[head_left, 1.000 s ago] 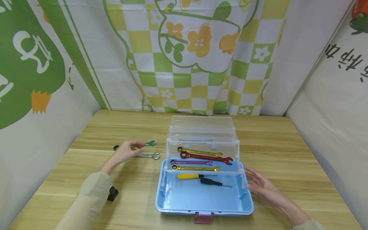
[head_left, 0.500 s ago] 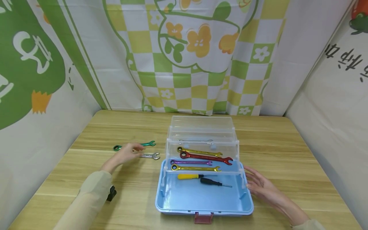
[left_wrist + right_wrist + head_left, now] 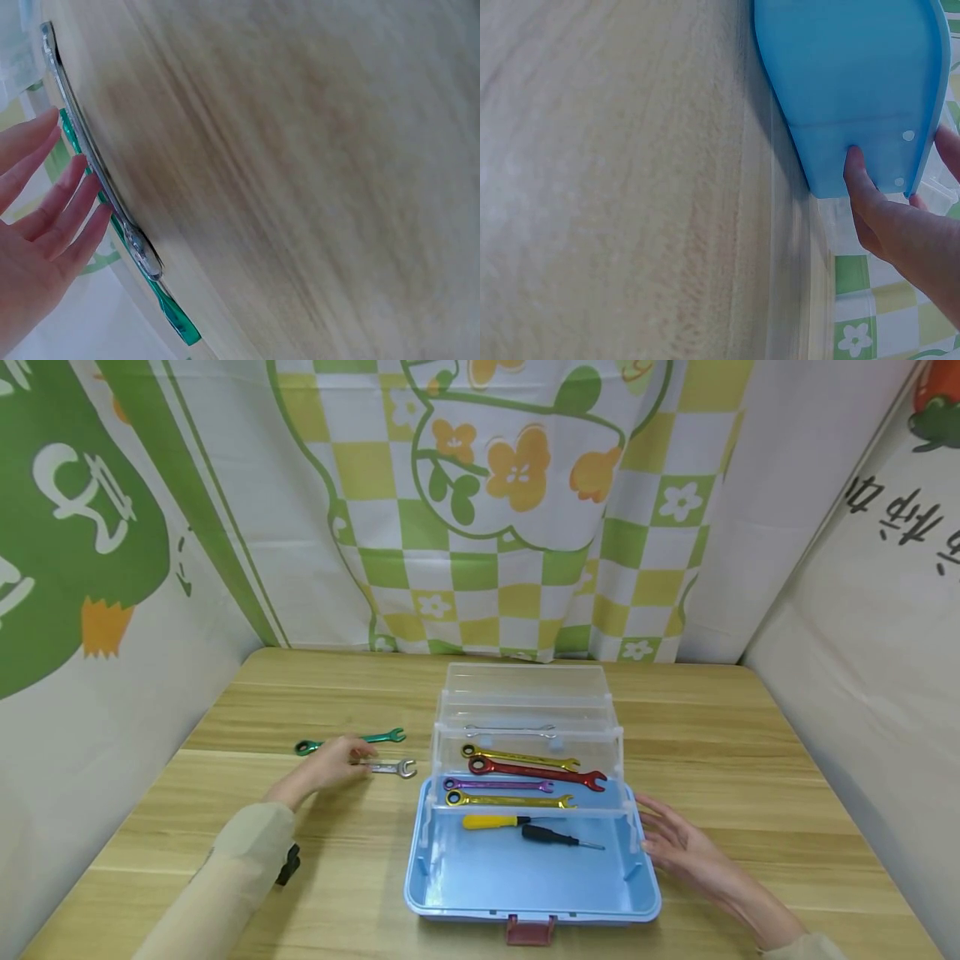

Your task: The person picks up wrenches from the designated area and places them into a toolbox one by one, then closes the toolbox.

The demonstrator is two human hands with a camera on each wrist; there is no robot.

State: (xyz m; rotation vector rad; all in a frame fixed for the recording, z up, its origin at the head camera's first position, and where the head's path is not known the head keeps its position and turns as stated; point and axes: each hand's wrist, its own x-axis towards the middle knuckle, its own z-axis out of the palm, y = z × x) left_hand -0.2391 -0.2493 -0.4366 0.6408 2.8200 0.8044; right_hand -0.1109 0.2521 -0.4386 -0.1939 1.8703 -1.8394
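Observation:
My left hand [image 3: 336, 763] is over a silver wrench [image 3: 393, 767], whose open end shows past the fingers. In the left wrist view, loosely extended fingers [image 3: 94, 225] reach the shaft of the silver wrench [image 3: 66, 82]; whether they touch it I cannot tell. Just beyond lies a green ratchet wrench [image 3: 384, 737], partly behind the hand. My right hand [image 3: 693, 856] rests against the right side of a blue toolbox [image 3: 528, 893]. In the right wrist view, one finger presses the outer wall of the toolbox [image 3: 847, 82], while others lie near its rim.
Clear raised trays [image 3: 600, 743] of the toolbox bear a red wrench [image 3: 536, 771], a purple wrench [image 3: 498, 785] and several others. Below lie a yellow screwdriver [image 3: 491, 821] and a black screwdriver [image 3: 551, 835]. A red latch [image 3: 530, 932] juts from the front.
My left hand has come down from the green wrench towards the silver wrench, uncovering more of the green one. The right hand and the toolbox have stayed in place.

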